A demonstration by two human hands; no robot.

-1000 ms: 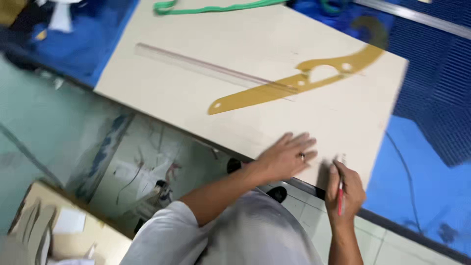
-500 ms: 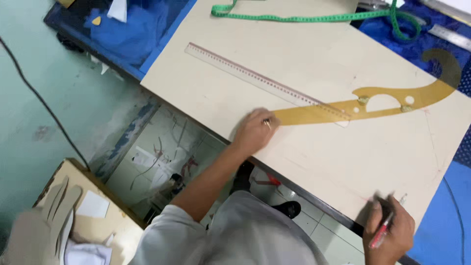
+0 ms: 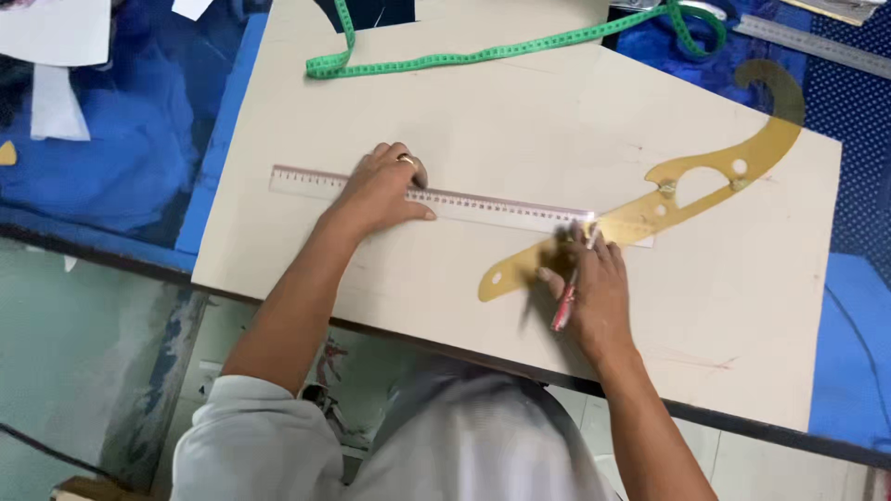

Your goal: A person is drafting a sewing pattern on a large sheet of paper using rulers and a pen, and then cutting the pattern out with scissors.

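A blue desk [image 3: 121, 167] is carrying a big sheet of pale paper [image 3: 520, 121] that is taking up most of the view and hanging a little past the near edge. On the sheet a yellow see-through curved ruler [image 3: 705, 181] is lying slantwise, its hooked end reaching off the far right corner. A clear straight ruler [image 3: 492, 206] is lying across the middle of the sheet, its right end crossing over the curved ruler. A green tape measure [image 3: 483, 52] is trailing along the far edge of the sheet.

The left hand [image 3: 379, 190] is lying flat on the straight ruler near its left end, fingers spread and pressing down, a ring on one of them. The right hand [image 3: 594, 288] is resting on the lower part of the curved ruler, just by the right end of the straight ruler; its fingers are curling closed around a red pen [image 3: 562, 311], which is pointing toward the rulers. That hand is blurred.
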